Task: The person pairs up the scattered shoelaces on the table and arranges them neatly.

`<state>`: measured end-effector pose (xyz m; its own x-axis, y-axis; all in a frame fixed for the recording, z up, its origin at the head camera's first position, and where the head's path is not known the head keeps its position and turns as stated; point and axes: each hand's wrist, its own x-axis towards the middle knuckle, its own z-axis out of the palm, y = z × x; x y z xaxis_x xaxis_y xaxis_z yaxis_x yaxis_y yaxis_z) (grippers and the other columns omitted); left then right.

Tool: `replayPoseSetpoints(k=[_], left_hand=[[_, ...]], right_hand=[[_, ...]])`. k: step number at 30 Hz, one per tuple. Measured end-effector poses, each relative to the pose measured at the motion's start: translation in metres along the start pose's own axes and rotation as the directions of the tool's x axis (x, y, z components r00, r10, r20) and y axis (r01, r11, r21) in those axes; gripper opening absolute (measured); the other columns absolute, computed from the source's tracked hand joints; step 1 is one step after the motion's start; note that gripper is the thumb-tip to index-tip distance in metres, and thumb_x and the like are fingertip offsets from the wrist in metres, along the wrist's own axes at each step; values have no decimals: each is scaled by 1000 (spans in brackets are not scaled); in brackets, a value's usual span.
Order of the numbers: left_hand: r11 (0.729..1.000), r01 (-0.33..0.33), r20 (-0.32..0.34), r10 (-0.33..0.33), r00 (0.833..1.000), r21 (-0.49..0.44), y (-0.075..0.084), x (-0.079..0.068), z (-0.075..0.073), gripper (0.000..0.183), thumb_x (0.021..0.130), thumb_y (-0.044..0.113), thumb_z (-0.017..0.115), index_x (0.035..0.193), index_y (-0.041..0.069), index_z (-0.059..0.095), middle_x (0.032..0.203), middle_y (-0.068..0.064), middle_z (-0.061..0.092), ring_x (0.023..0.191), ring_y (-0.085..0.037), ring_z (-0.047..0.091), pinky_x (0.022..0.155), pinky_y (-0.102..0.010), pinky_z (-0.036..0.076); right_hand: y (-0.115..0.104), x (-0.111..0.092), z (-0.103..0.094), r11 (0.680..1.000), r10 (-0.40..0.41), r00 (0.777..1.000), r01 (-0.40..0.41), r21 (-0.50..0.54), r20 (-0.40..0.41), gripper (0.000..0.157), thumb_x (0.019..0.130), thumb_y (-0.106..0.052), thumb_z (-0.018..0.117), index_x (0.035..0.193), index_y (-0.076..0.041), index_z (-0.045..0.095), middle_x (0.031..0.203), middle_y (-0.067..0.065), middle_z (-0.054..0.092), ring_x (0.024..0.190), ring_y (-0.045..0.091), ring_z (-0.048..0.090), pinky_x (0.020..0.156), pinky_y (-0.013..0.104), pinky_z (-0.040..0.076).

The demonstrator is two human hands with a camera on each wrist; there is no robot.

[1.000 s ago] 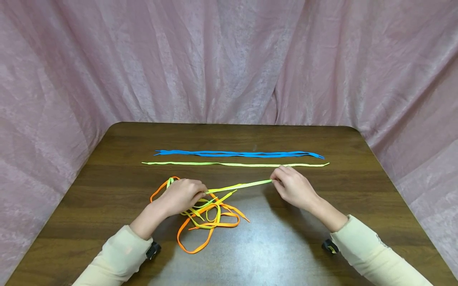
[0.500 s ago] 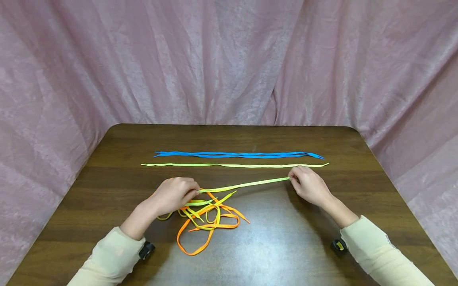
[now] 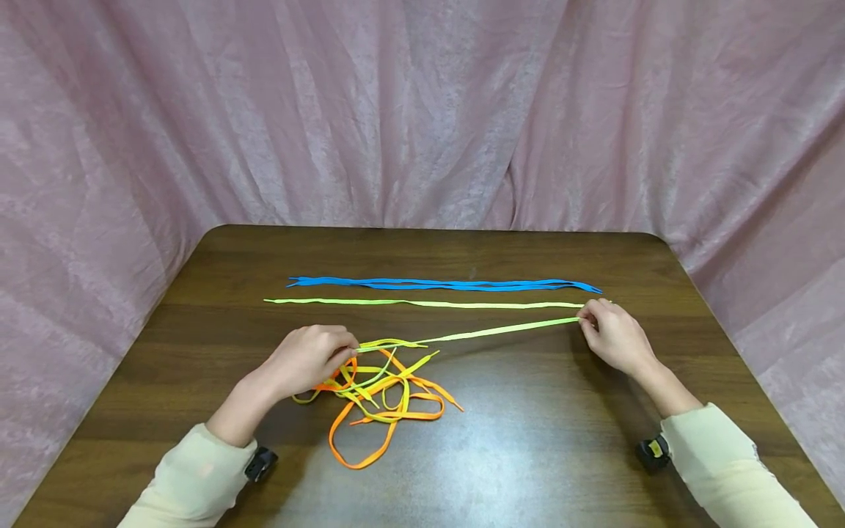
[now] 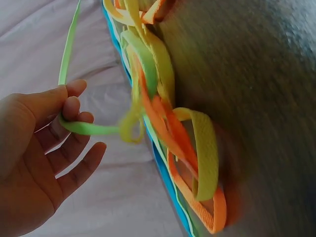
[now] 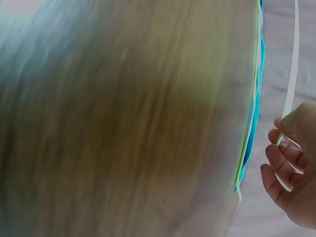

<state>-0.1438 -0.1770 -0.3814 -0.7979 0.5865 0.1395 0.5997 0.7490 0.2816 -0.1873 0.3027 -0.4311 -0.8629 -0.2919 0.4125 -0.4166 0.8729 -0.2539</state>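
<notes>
I see the right hand [image 3: 614,335] pinching green lace [image 3: 502,331] farther from the tangle [image 3: 403,377], freeing length; left hand [image 3: 306,359] pinches too, seemingly loosely.

Brown wood-grain table [image 3: 528,403], rounded far corners, glare on the near middle. Toward the far edge: blue laces [image 3: 449,284], stretched side to side, close together. Just nearer — one pale green lace [image 3: 436,303], nearly straight, roughly parallel to the blue. Nearer still, left of centre — a loose tangle of orange and yellow laces [image 3: 404,389], loops overlapping.
</notes>
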Motion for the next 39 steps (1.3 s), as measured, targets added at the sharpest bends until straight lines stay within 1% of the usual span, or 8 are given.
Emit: replayPoseSetpoints(k=[4,10,15,23,27,32,37,39], left_hand=[[1000,22,-19,-22,1000,14,-4,-3,-3,6,86,17,64,88,15,70,79,11,60,61,1,49,54,-21,41],[998,57,-50,-56,997,17,-11,-7,-7,7,85,17,66,90,16,71,78,13,61,59,1,48,54,-22,40],[998,61,-66,-59,996,34,-17,-10,-13,6,85,16,66,88,15,70,75,12,59,60,-2,47,53,-24,39],[992,119,-95,-114,989,51,-34,-18,-22,6,84,16,66,88,14,70,79,8,63,63,-5,50,57,-28,42],[989,141,-113,-134,985,52,-42,-24,-25,6,84,15,66,87,14,70,78,8,63,60,-6,48,56,-28,41],[985,167,-140,-159,977,45,-52,-32,-26,6,84,14,66,87,15,71,80,6,65,62,-8,51,58,-31,42],[978,211,-140,-208,968,5,-63,-40,-27,9,84,12,65,90,13,71,89,1,69,70,-12,59,62,-35,45],[973,229,-138,-228,964,-12,-69,-43,-26,10,85,10,64,91,12,71,87,0,69,70,-12,60,62,-35,45]], right_hand=[[10,-5,-5,999,35,999,-35,-14,-20,9,77,2,61,77,-7,60,70,2,54,61,15,46,52,31,38],[21,-10,-12,997,67,998,-68,-23,-20,6,76,0,63,77,-5,60,70,3,53,60,15,46,52,32,37],[27,-11,-18,995,93,996,-93,-27,-16,5,77,0,63,78,-5,60,71,3,53,61,16,46,52,32,37],[35,-14,-24,989,143,989,-144,-35,-23,6,78,0,60,80,-5,60,73,6,55,64,19,49,55,37,40],[41,-18,-28,984,174,985,-174,-40,-13,5,78,0,61,82,-3,60,73,6,55,64,19,49,54,36,39],[46,-20,-32,980,194,981,-194,-47,-6,3,80,-2,59,83,-2,60,74,8,55,65,20,50,54,37,39],[49,-23,-34,978,200,980,-200,-53,-6,4,80,-2,57,83,-2,61,74,8,55,65,21,50,55,39,39],[50,-24,-35,978,199,980,-199,-54,0,5,80,-2,57,83,-2,61,74,7,55,65,20,50,55,38,39]])
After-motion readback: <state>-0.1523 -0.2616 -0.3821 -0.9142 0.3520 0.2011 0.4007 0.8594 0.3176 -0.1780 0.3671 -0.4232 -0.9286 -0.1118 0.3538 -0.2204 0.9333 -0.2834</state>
